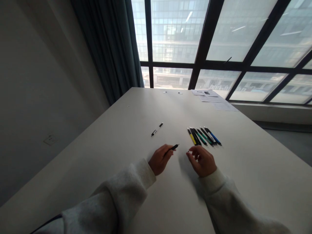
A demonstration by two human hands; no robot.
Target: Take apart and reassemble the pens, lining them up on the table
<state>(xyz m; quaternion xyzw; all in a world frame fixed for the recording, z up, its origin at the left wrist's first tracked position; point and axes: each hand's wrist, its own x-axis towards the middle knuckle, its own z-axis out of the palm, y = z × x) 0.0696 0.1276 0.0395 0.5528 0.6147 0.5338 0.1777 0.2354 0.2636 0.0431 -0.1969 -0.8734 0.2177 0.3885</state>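
My left hand [161, 158] is closed around a black pen [174, 147], whose tip points to the right toward my other hand. Thumb and fingertips of my right hand [201, 160] are pinched together just right of that tip; a tiny speck shows at them, too small to name. Beyond the right hand lies a row of several pens [204, 136], side by side and slanted, with yellow, green, blue, black and white barrels. A single white and black pen [157, 129] rests on the table past my left hand.
The white table [117, 130] reaches to the large window [175, 32]. Printed sheets of paper [212, 99] lie at its far right corner, and two small round fittings sit near the far edge. A dark curtain [109, 45] hangs at the left, beside a wall.
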